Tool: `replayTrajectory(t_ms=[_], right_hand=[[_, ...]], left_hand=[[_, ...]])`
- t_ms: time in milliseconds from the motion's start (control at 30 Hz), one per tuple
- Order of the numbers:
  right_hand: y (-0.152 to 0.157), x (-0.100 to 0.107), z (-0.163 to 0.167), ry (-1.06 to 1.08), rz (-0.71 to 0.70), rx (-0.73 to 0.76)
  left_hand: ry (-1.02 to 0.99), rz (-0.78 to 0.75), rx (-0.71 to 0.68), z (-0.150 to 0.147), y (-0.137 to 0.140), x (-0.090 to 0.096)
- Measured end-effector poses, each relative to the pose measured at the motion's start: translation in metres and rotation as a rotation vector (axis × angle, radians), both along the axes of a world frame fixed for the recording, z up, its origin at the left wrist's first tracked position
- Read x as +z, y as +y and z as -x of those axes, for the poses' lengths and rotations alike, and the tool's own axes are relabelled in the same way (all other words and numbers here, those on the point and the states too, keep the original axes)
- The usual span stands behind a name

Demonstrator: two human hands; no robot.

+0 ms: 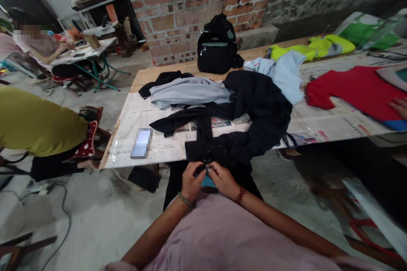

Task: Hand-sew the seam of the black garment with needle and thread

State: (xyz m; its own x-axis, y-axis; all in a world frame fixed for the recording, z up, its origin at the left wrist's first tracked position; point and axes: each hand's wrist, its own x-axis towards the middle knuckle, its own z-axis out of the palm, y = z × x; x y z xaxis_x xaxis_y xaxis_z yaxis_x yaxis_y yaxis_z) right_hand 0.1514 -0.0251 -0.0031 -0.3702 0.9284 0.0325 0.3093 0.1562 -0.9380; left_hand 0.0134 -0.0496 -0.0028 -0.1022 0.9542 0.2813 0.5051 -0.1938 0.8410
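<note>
A black garment [254, 93] lies bunched on the table, one end drawn toward me over the front edge. My left hand [191, 181], with a green bead bracelet at the wrist, is closed on that end, thumb and fingers pinching the cloth. Close beside it, my right hand [224, 181] also pinches the black cloth; a reddish-brown bracelet is on this wrist. Whether anything small, such as a needle, is between the fingertips I cannot make out. A light grey piece of cloth [190, 91] rests on the black fabric farther back.
Newspaper under clear plastic covers the table [122, 114]. On it are a phone [141, 143], a black backpack [216, 48], a pale blue cloth [288, 74], a yellow reflective garment [321, 46] and a red garment [352, 87] with another person's hand [400, 108]. Someone in yellow [41, 120] sits left.
</note>
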Motion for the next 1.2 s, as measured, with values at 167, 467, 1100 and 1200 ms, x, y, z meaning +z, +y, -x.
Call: replayTrajectory(t_ms=[167,467,1100,1200], right_hand=[[-0.004,0.014,-0.016,-0.066,-0.081,0.084],[0.03,0.054,-0.043,-0.081,-0.432,-0.241],[0.04,0.02,-0.017,0.06,0.219,0.144],[0.04,0.019,-0.015,0.105,0.335,0.062]], left_hand=[[0.023,-0.067,-0.003,0.004,-0.001,-0.002],[0.131,-0.123,-0.077,0.003,-0.002,-0.005],[0.113,-0.103,-0.101,0.002,-0.001,-0.001],[0.085,-0.069,-0.107,0.001,-0.001,0.0]])
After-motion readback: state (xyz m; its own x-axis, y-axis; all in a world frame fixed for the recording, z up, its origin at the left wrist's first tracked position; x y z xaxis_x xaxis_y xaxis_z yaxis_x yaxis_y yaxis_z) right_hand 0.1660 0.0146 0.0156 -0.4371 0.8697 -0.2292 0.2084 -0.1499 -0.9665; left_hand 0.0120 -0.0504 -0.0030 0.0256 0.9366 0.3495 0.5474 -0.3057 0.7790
